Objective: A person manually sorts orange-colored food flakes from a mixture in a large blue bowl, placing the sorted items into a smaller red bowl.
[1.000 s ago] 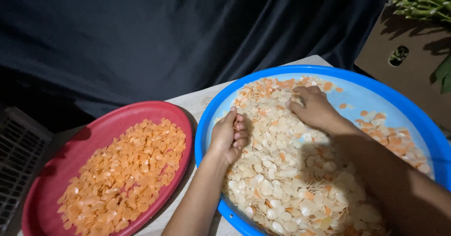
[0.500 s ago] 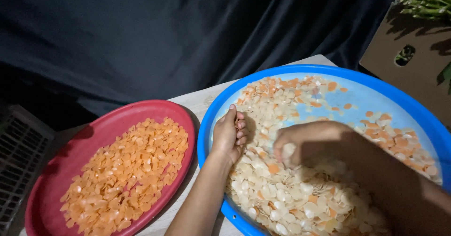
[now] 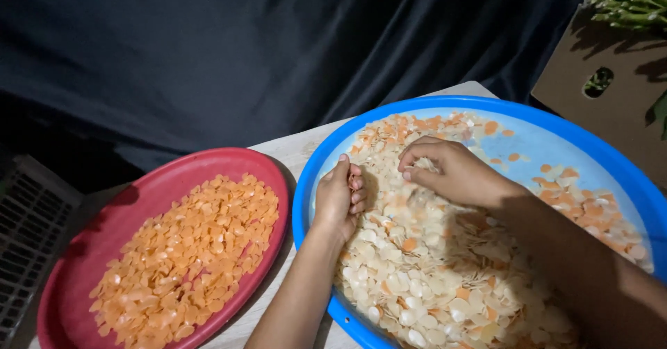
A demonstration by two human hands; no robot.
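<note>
A large blue round tray (image 3: 590, 140) holds a heap of pale cream chips (image 3: 424, 272) mixed with some orange ones. My left hand (image 3: 339, 200) rests cupped at the tray's left side, fingers curled over a few chips. My right hand (image 3: 451, 172) lies on the heap near the tray's middle, fingers bent and pinching at the chips. To the left, a red oval tray (image 3: 160, 175) carries a spread of orange chips (image 3: 187, 259).
Both trays sit on a light table (image 3: 292, 151) whose far edge meets a dark draped cloth (image 3: 208, 57). A brown cardboard box (image 3: 611, 92) with green plants (image 3: 632, 2) stands at the right. A slatted grid (image 3: 21, 238) lies at the far left.
My right hand swept from the far part of the heap back toward me, then moved up to the middle of the blue tray. My left hand stayed put.
</note>
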